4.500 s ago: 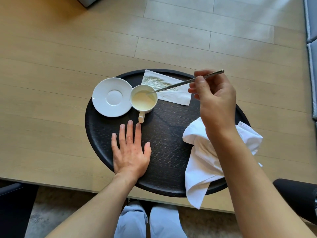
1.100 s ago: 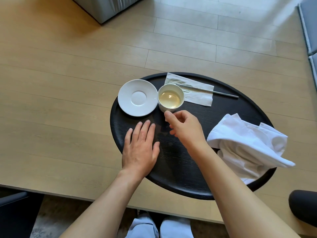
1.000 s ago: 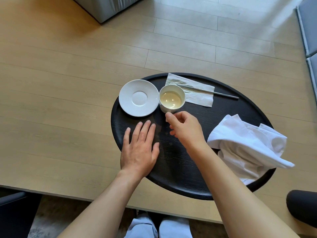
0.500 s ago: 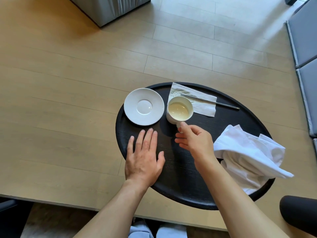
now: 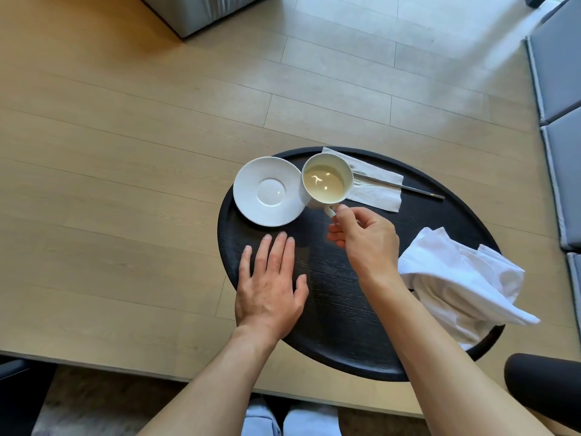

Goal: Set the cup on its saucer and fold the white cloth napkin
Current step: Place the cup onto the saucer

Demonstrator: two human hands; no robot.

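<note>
A white cup [image 5: 327, 177] of pale liquid is lifted off the black round tray [image 5: 339, 325], tilted a little, its left side over the right rim of the saucer. My right hand [image 5: 364, 237] pinches the cup's handle from below. The empty white saucer [image 5: 267, 191] lies at the tray's far left. My left hand [image 5: 270, 287] rests flat on the tray, fingers apart, just below the saucer. The white cloth napkin [image 5: 459, 284] lies crumpled over the tray's right edge.
A metal spoon [image 5: 405, 187] lies on a paper napkin [image 5: 374, 187] at the far side of the tray, right of the cup. The tray sits on a light wooden table. Grey cushions [image 5: 562, 127] line the right edge; a dark chair arm [image 5: 547, 391] shows at lower right.
My right hand put the spoon on the paper napkin, took the cup's handle and has lifted the cup toward the saucer. My left hand stayed flat on the tray.
</note>
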